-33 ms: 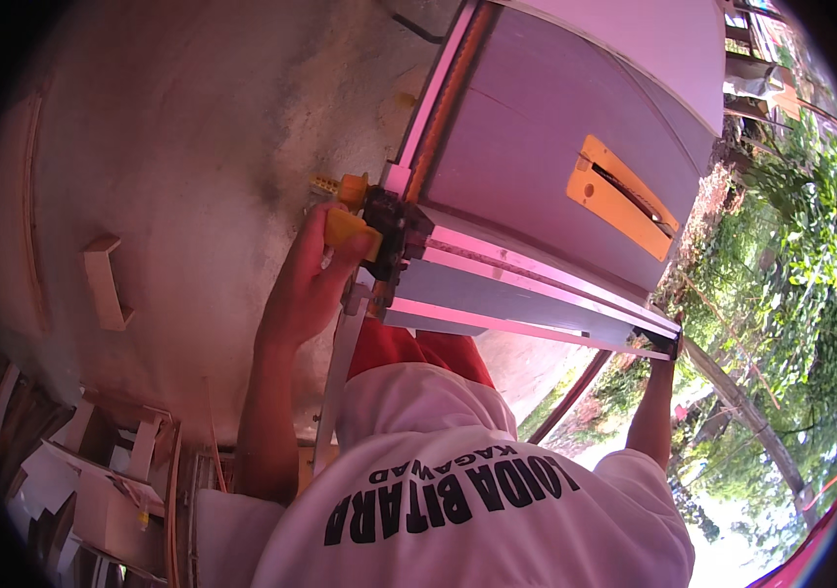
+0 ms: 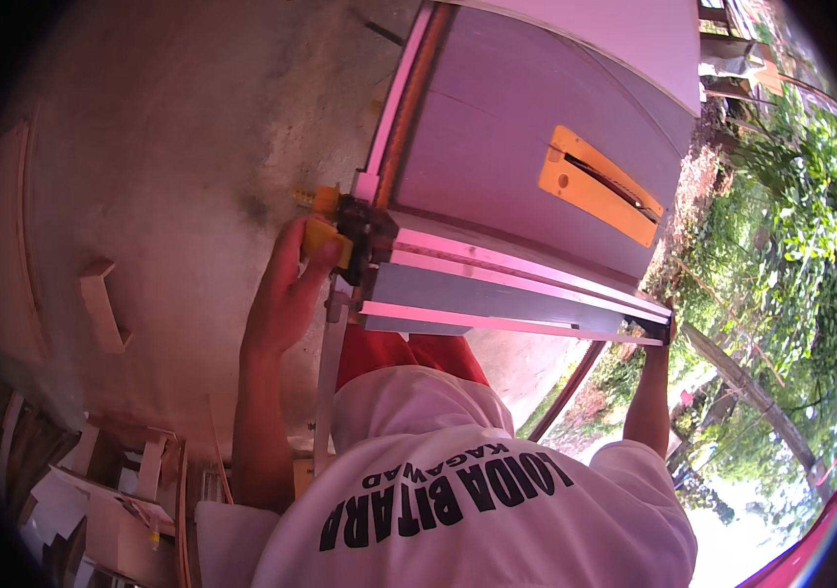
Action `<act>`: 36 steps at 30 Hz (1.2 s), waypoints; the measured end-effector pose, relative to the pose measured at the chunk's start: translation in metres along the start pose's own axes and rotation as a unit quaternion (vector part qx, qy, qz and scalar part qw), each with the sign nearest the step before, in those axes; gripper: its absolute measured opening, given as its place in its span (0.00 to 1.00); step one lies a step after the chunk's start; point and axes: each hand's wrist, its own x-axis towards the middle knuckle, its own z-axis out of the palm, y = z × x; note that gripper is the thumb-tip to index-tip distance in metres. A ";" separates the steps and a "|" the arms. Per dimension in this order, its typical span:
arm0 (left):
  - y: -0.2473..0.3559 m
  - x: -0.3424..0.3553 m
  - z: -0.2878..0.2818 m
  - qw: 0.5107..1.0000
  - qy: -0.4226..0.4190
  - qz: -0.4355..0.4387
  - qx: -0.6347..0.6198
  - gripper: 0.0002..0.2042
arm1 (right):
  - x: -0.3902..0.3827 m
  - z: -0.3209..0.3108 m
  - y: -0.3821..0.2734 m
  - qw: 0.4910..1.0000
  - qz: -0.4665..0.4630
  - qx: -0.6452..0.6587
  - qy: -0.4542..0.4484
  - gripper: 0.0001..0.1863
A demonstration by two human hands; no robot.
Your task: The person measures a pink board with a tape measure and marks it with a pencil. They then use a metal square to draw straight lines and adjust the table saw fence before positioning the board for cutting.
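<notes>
A table saw [image 2: 497,127] with a grey top stands in front of me, and a yellow insert plate [image 2: 580,191] with a dark slot sits in its surface. Along the near side of the top runs a long metal rip fence [image 2: 526,267]. At its left end is a dark clamp head with a yellow lever [image 2: 322,243]. My left hand [image 2: 281,284] is closed round this lever, thumb on top. My right hand [image 2: 669,329] grips the dark right end of the fence, its fingers mostly hidden.
A small wooden piece [image 2: 105,306] lies on the concrete floor [image 2: 173,196] to the left. Wooden boxes and boards [image 2: 110,510] are stacked at the lower left. A white panel [image 2: 624,39] adjoins the saw's far side. Green plants [image 2: 800,216] grow at the right.
The saw, fence and both hands sit slightly farther left in the picture. Both hands keep their hold at the two ends of the fence.
</notes>
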 end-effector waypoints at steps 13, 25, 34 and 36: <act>0.057 -0.001 0.010 0.989 0.111 -0.067 0.067 0.34 | -0.029 0.088 0.003 0.940 -0.120 -0.202 0.247 0.27; 0.102 -0.011 0.063 0.977 0.127 -0.166 0.044 0.31 | -0.038 0.081 0.003 0.955 -0.144 0.021 0.258 0.29; 0.104 0.001 0.084 0.967 0.171 -0.189 -0.003 0.21 | -0.034 0.064 -0.006 0.977 -0.099 0.036 0.186 0.26; 0.102 0.010 0.090 0.960 0.201 -0.194 0.015 0.22 | -0.028 0.067 -0.008 0.974 -0.129 0.047 0.183 0.24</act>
